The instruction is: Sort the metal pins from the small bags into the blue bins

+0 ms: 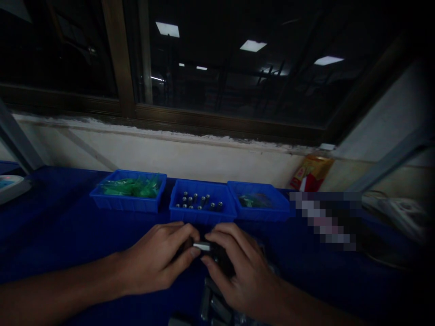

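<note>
My left hand (161, 256) and my right hand (244, 267) meet over the blue table, both closed on a small dark block with a pale strip (203, 246). The left thumb and fingertips pinch its left end. Around its right side curl the right fingers and thumb, which hide much of it, so its exact kind cannot be told. Just below the right hand, several dark grey oblong pieces (214, 304) lie on the table. Some clear plastic, partly covered by the right wrist, shows beside them.
Beyond my hands stand three blue bins: one with green plastic bags (132, 186), a middle one with several metal cylinders (201, 200), and a right one (261, 213) with bagged items. A red and gold packet (312, 172) leans at the wall. Metal posts rise at both sides.
</note>
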{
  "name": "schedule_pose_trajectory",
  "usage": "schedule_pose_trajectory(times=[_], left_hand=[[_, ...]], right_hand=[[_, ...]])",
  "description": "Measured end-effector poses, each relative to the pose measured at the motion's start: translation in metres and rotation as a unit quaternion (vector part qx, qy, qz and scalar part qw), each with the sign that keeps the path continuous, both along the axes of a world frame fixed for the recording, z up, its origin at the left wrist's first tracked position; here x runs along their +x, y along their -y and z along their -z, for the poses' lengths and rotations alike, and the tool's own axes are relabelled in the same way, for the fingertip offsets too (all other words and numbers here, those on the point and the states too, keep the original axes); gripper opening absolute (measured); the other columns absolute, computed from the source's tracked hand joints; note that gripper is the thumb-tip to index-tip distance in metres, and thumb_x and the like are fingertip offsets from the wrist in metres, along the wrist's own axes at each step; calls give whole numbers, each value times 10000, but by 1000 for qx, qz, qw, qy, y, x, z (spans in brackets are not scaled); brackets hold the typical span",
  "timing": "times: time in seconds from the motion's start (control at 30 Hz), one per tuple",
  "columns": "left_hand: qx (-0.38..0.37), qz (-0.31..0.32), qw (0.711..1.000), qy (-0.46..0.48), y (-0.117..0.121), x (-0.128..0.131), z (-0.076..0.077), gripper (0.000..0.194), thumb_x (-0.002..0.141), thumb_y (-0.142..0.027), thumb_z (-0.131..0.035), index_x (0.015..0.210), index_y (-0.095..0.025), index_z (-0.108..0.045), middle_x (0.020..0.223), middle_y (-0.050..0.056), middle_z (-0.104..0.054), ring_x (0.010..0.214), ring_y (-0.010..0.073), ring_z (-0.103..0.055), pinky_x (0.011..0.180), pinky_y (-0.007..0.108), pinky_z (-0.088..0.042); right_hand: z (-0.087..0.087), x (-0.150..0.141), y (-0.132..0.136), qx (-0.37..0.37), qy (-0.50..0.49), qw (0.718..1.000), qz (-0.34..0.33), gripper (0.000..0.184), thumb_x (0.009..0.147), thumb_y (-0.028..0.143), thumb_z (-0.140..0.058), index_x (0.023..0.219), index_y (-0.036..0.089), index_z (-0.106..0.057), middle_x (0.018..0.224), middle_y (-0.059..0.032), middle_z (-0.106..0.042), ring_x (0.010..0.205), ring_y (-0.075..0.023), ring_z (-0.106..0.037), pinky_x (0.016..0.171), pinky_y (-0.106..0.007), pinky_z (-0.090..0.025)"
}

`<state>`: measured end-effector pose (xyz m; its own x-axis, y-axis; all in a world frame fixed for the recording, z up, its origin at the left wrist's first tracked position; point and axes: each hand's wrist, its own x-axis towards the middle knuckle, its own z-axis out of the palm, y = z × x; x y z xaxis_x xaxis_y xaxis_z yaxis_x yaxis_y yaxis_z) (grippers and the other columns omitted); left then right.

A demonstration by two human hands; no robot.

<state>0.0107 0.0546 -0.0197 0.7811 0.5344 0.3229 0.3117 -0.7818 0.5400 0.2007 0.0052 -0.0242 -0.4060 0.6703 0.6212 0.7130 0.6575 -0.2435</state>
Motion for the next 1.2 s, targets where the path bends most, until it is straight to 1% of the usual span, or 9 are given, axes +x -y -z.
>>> schedule_pose_trajectory(times=[0.2, 0.3, 0.4, 0.53, 0.67, 0.8, 1.0, 1.1, 1.2], left_hand=[[-13, 2, 1000, -16, 0, -1, 0, 153, 901, -243, -331, 885, -179, -469, 782, 16, -557, 702, 143, -537, 626, 279, -427], [-29, 8, 999, -28, 0, 0, 0, 115, 880, -241, -380, 937, -185, -462, 769, 8, -569, 673, 140, -542, 591, 267, -423], [-42, 5, 999, -26, 1, 0, 0, 155, 837, -222, -452, 987, -187, -436, 704, -16, -553, 602, 125, -528, 515, 233, -396], [-45, -2, 999, -27, 1, 0, 1, 112, 836, -200, -447, 947, -188, -439, 638, -35, -531, 530, 105, -504, 454, 208, -351], [-42, -4, 998, -45, 0, 0, 0, 95, 872, -231, -396, 941, -187, -444, 657, -26, -555, 535, 110, -522, 472, 219, -357], [-36, -6, 998, -60, -1, 0, 0, 141, 898, -261, -341, 948, -192, -453, 754, 2, -588, 624, 136, -565, 555, 252, -403], [-27, 3, 997, -76, -1, -1, 0, 197, 912, -268, -300, 883, -187, -478, 703, -4, -566, 583, 128, -546, 538, 250, -392], [-36, 4, 997, -65, -1, -1, 1, 156, 896, -274, -353, 937, -189, -478, 692, -12, -568, 588, 126, -551, 519, 238, -382], [-59, -5, 997, -53, -1, -1, 2, 175, 860, -254, -433, 1023, -193, -450, 620, -41, -540, 520, 109, -525, 452, 214, -338]], right_hand=[[0, 0, 0, -21, 8, 1000, 10, 132, 790, 156, -503, 916, 178, -539, 894, -52, -517, 776, -138, -526, 682, -295, -459], [-1, 0, 0, -30, 11, 999, 15, 125, 792, 169, -491, 901, 170, -550, 919, -65, -512, 791, -150, -525, 690, -315, -458], [-2, 0, 0, -35, 13, 999, 15, 105, 793, 176, -486, 870, 163, -557, 915, -67, -512, 791, -151, -523, 689, -316, -453], [-1, 1, -2, -40, 17, 999, 3, 83, 807, 186, -473, 817, 162, -551, 858, -52, -523, 754, -139, -522, 664, -301, -443], [0, 1, -3, -62, 26, 998, -8, 67, 812, 198, -474, 835, 168, -529, 794, -32, -544, 734, -144, -521, 655, -305, -436], [2, 3, -2, -66, 32, 997, -14, 142, 801, 220, -498, 936, 178, -489, 804, -31, -566, 740, -160, -529, 635, -312, -431], [5, 4, -4, -59, 46, 997, -8, 60, 817, 202, -473, 872, 193, -496, 739, -14, -560, 690, -150, -523, 594, -294, -401], [5, 3, -5, -71, 40, 997, 1, 61, 822, 208, -462, 860, 190, -506, 729, -14, -558, 684, -150, -520, 587, -296, -392], [3, 3, -5, -78, 36, 996, 10, 69, 827, 209, -451, 837, 184, -515, 718, -14, -561, 677, -151, -517, 588, -302, -389]])
